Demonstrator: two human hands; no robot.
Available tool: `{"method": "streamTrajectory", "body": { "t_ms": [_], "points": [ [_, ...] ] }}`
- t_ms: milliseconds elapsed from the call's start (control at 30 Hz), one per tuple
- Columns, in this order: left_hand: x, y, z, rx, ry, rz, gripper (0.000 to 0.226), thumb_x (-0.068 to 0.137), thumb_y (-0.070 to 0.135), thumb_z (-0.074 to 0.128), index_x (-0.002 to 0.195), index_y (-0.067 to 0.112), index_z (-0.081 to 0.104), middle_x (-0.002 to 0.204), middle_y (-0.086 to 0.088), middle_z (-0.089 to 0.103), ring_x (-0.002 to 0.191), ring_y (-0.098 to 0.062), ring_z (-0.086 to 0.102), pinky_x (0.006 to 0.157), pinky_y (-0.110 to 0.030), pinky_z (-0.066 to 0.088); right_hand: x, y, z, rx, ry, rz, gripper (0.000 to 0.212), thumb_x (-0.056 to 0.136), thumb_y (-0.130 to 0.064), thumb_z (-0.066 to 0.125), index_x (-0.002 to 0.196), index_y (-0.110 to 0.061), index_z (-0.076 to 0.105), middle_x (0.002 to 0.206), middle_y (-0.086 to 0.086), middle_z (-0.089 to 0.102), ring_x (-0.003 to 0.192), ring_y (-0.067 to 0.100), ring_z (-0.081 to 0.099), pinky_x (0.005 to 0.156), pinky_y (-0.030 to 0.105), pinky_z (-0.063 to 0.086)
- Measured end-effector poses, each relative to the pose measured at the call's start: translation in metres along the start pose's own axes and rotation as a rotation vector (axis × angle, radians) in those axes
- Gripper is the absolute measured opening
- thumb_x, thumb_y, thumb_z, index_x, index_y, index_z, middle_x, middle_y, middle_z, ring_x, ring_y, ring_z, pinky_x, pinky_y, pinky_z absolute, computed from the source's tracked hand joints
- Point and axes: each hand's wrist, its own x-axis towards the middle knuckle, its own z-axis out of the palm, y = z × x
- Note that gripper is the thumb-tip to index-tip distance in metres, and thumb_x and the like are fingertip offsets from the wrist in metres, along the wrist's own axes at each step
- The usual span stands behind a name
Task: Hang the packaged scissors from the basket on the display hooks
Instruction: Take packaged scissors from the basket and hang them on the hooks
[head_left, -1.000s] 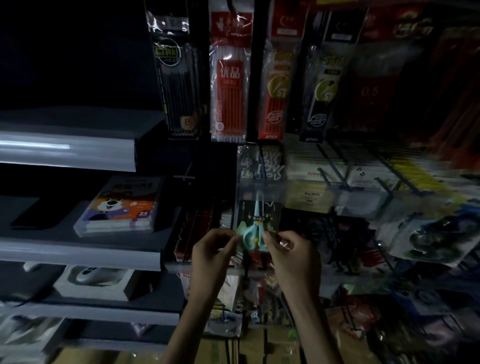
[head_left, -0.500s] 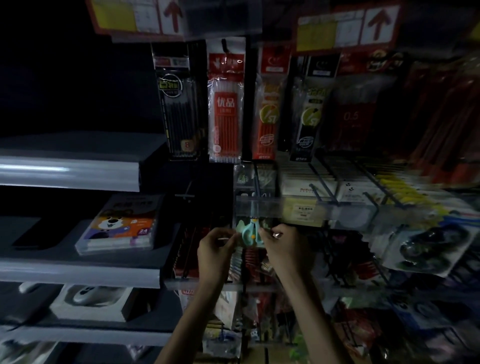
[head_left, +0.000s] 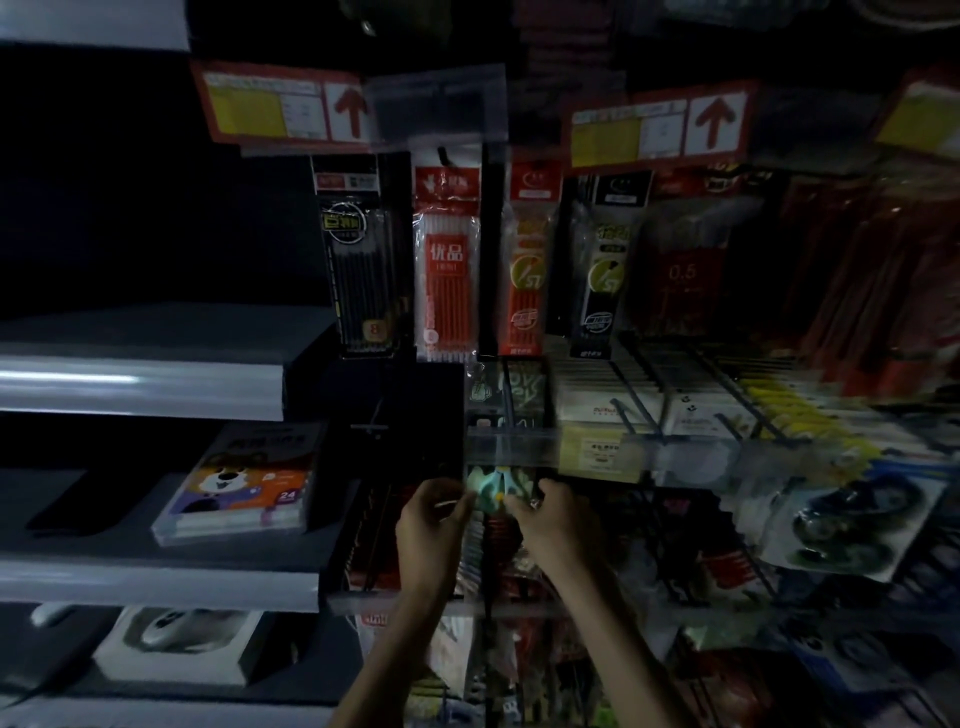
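Head: left hand, right hand pinch scissors pack beneath rail.

Left hand pinching, right hand pinching, both raised side by side

You face a shop display in low light. Take the red pen pack as your mark. Left of it a grey shelf juts out, and lower down a box with a cartoon bear lies on another. Above the pack hang price tags with red arrows. Below and right of it runs a clear rail.
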Motion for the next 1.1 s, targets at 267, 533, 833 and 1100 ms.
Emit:
{"method": "streamTrajectory", "body": {
  "t_ms": [267,533,833,1100],
  "points": [
    [0.001,0.004,-0.001,-0.016,0.036,-0.007,0.002,0.092,0.023,0.08,0.093,0.025,0.08,0.087,0.01,0.079,0.087,-0.008,0.076,0.078,-0.033,0.063,0.003,-0.006,0.0,0.0,0.051,0.02,0.054,0.083,-0.063,0.066,0.063,-0.018,0.046,0.055,-0.001,0.057,0.052,0.019,0.062,0.056,0.037,0.053],
    [0.001,0.002,0.004,0.033,0.043,-0.021,0.008,0.093,0.02,0.08,0.089,0.027,0.08,0.085,0.013,0.078,0.081,-0.001,0.074,0.078,-0.034,0.064,0.004,-0.006,-0.003,0.002,0.054,0.038,0.052,0.084,-0.058,0.072,0.064,-0.015,0.053,0.056,-0.001,0.059,0.053,0.018,0.062,0.055,0.035,0.053],
    [-0.003,0.001,0.006,0.043,0.049,0.012,0.009,0.094,0.021,0.079,0.1,0.027,0.074,0.097,0.011,0.076,0.096,-0.004,0.071,0.079,-0.02,0.055,-0.004,-0.003,-0.01,0.014,0.006,0.031,0.043,0.084,-0.062,0.067,0.074,-0.021,0.058,0.064,-0.004,0.062,0.059,0.017,0.065,0.059,0.034,0.051],
    [-0.003,-0.004,0.009,-0.015,-0.025,-0.019,0.029,0.094,0.021,0.079,0.122,0.02,0.073,0.111,0.011,0.077,0.104,-0.004,0.073,0.091,-0.035,0.063,-0.012,-0.009,-0.012,0.028,-0.006,0.039,0.044,0.085,-0.068,0.059,0.098,-0.027,0.064,0.089,-0.007,0.069,0.093,0.026,0.072,0.08,0.041,0.059]
  ]
}}
